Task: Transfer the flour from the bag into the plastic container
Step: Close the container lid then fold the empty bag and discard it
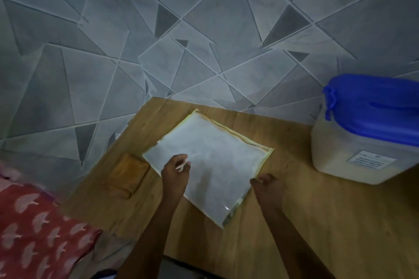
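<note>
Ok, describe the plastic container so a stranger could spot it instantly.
Start at the wooden table below the grey patterned wall. On its far right side stands the plastic container. It alone has a bright blue lid, a whitish translucent body and a small label, unlike the flat bag.

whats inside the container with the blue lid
Through the translucent wall of the container, a pale, cream-coloured fill shows, reaching up near the blue lid. The closed lid hides the top of it, and a label covers part of the front.

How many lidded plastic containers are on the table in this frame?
1. The plastic container with its blue lid closed stands at the table's right edge, right of the flat flour bag. It is partly cut off; more could sit outside the frame.
</note>
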